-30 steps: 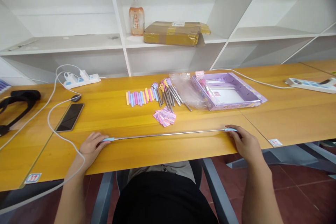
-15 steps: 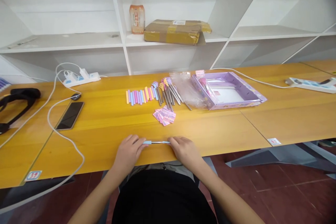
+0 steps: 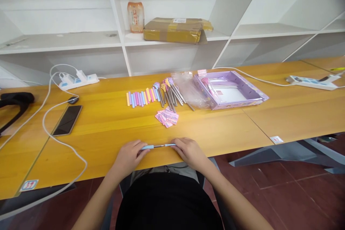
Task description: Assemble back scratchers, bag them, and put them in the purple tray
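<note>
The left hand (image 3: pixel 128 156) and the right hand (image 3: pixel 188 151) grip opposite ends of one short rod (image 3: pixel 158 146) at the near edge of the table (image 3: pixel 107 122); each hand is closed in a light pinch, fingertips on a pale blue end piece, the bare metal shaft showing between them. The rod lies level, parallel to the table edge, just above or on the wood — which of the two cannot be told.

Handling, as a judgement: the rod looks light, thin and stiff; the metal is probably slick, so the blue ends are the proper grip points; the slender shaft may bend under side load.

Pose: both forearms come in from below and converge; wrists low, palms down, knuckles towards the camera.

Surroundings, working outward: a small pile of pink tags (image 3: pixel 166 117) lies just beyond the hands; further back, a row of pastel sleeves (image 3: pixel 140 98) sits beside a bundle of like rods (image 3: pixel 171 93) with coloured heads; to their right, clear bags (image 3: pixel 190 90) touch a purple tray (image 3: pixel 253 93). Well to the left lie a phone (image 3: pixel 67 120), a white cable (image 3: pixel 61 143) and a power strip (image 3: pixel 78 81); a second strip (image 3: pixel 309 82) lies far right. On the shelf (image 3: pixel 67 41) behind stand a bottle (image 3: pixel 135 11) and a taped parcel (image 3: pixel 174 30).
</note>
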Demonstrator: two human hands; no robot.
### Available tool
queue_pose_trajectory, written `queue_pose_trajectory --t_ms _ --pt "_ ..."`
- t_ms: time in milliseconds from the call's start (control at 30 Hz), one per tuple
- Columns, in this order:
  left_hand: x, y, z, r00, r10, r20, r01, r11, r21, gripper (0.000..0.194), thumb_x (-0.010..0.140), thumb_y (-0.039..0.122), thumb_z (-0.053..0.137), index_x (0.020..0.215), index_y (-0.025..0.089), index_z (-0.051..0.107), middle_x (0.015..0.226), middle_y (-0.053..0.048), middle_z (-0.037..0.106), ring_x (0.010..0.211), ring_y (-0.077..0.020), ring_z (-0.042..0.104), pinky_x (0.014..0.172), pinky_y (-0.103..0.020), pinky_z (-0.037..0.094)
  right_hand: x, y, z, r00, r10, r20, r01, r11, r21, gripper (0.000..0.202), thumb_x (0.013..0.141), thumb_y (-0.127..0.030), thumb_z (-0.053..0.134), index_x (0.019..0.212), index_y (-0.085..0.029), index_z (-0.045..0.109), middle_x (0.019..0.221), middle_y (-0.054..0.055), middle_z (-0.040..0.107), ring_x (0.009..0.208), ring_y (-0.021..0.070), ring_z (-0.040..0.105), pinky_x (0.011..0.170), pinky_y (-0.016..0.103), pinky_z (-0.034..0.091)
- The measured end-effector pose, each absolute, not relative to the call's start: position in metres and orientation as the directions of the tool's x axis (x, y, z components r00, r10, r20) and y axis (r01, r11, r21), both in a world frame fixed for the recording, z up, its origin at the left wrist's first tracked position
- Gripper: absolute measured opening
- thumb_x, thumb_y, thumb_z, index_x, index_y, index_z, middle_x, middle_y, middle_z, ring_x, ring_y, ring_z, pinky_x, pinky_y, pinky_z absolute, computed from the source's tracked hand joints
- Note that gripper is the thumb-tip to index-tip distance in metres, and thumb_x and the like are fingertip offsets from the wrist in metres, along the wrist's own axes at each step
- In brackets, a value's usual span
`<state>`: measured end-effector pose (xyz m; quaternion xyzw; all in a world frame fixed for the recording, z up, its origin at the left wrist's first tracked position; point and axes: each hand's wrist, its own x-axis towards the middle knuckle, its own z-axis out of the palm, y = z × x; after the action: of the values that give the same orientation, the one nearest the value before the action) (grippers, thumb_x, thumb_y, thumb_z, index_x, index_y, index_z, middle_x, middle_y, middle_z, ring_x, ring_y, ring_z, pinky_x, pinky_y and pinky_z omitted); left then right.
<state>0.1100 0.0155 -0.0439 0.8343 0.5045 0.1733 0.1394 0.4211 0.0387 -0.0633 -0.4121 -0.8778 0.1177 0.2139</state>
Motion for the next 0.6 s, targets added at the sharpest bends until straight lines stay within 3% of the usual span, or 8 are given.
queue_pose_trajectory --t_ms 367,600 --pt "0.1069 0.0156 -0.0462 0.425 0.895 0.138 0.813 -0.444 0.378 0.039 0.113 0.049 0.045 0.115 0.024 0.075 0.1 -0.004 0.074 0.09 -0.0203 0.07 0.079 -0.031 0.051 0.4225 0.039 -0.0669 -0.577 0.754 0.313 0.677 0.657 -0.333 0.025 0.116 -0.03 0.044 0.113 -0.021 0.067 0.09 0.006 0.073 0.08 0.0197 0.066 0.078 0.03 0.045" --pt "0.1124 0.0129 -0.0517 0.45 0.874 0.181 0.852 -0.481 0.205 0.039 0.114 0.046 0.042 0.108 0.023 0.073 0.097 -0.004 0.074 0.087 -0.0216 0.069 0.078 -0.034 0.05 0.4256 0.0418 -0.062 -0.596 0.732 0.33 0.71 0.672 -0.209 0.021 0.113 -0.027 0.05 0.108 -0.021 0.068 0.085 0.004 0.071 0.075 0.0198 0.065 0.073 0.031 0.045"
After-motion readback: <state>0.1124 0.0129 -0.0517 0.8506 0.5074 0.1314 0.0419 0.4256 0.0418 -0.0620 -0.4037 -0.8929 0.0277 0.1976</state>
